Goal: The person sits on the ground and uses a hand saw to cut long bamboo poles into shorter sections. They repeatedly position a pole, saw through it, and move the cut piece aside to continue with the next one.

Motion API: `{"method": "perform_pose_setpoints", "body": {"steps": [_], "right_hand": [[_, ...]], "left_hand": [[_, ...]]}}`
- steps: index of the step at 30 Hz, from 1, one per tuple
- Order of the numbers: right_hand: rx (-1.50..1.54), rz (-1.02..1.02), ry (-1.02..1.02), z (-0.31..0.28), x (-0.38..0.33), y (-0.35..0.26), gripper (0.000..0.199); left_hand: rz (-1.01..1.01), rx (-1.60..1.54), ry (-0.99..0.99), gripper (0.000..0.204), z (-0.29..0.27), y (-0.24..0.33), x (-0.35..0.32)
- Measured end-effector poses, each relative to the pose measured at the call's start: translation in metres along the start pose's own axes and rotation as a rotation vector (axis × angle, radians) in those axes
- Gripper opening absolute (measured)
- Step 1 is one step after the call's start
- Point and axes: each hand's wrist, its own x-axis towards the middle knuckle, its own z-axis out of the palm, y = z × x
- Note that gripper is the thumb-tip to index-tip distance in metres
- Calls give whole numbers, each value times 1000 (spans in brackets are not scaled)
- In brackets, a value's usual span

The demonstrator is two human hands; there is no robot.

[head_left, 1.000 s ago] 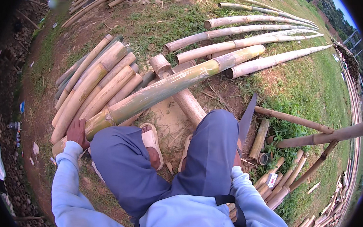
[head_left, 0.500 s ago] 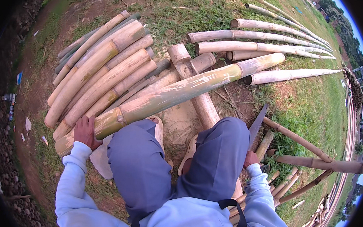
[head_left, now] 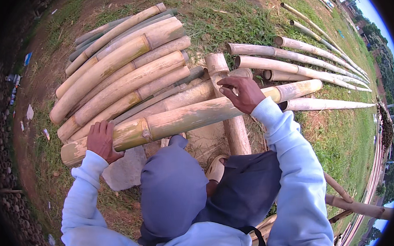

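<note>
A long thick bamboo pole lies crosswise in front of my knees, resting on a short bamboo log that points away from me. My left hand grips the pole near its left end, fingers curled over the top. My right hand presses down on the pole's upper side further right, just past the short log. My knees in blue-grey trousers sit just under the pole.
A stack of several thick bamboo poles lies just beyond the held pole on the left. More thin poles fan out on the grass to the right. A flat stone sits by my left knee. Loose bamboo pieces lie at lower right.
My right hand has come up from beside my right leg and landed on the pole. My view has tilted forward and closer to the pole. My left hand stays on its left end.
</note>
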Motion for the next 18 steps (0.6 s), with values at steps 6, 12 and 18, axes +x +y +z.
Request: {"method": "perform_pose_setpoints", "body": {"steps": [6, 12, 18], "right_hand": [[-156, -17, -378, 113, 116, 15, 35], [-341, -65, -570, 192, 149, 21, 58], [-346, -12, -581, 223, 156, 37, 56]], "left_hand": [[-19, -143, 10, 80, 14, 11, -14], [-74, -156, 84, 82, 42, 14, -35], [-91, -182, 156, 76, 67, 15, -49]]}}
